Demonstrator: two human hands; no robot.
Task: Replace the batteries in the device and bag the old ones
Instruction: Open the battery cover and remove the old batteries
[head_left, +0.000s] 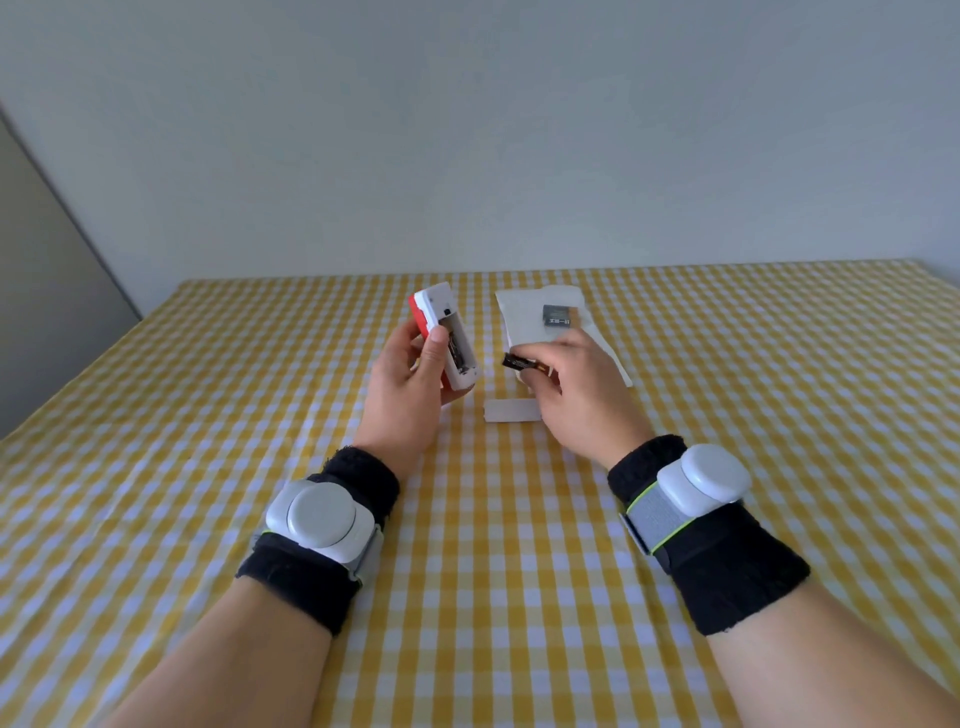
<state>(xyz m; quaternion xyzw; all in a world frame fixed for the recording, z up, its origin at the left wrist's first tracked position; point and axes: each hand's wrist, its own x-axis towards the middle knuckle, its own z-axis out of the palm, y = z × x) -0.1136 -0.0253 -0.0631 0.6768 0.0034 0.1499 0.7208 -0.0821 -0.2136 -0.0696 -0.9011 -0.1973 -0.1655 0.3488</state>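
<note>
Batteries (525, 363), apparently two, sit pinched in the right hand (576, 384); the left hand (410, 384) grips the device (445, 343), its compartment uncovered, above the checked surface (467, 571).

The dark battery pack (560, 317) lying on the white bag (524, 317) carries a pale label strip with printed marks, too small and blurred to read. No other text shows anywhere.

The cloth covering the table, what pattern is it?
Yellow and white checks on the tablecloth, clearest in the head view.
</note>
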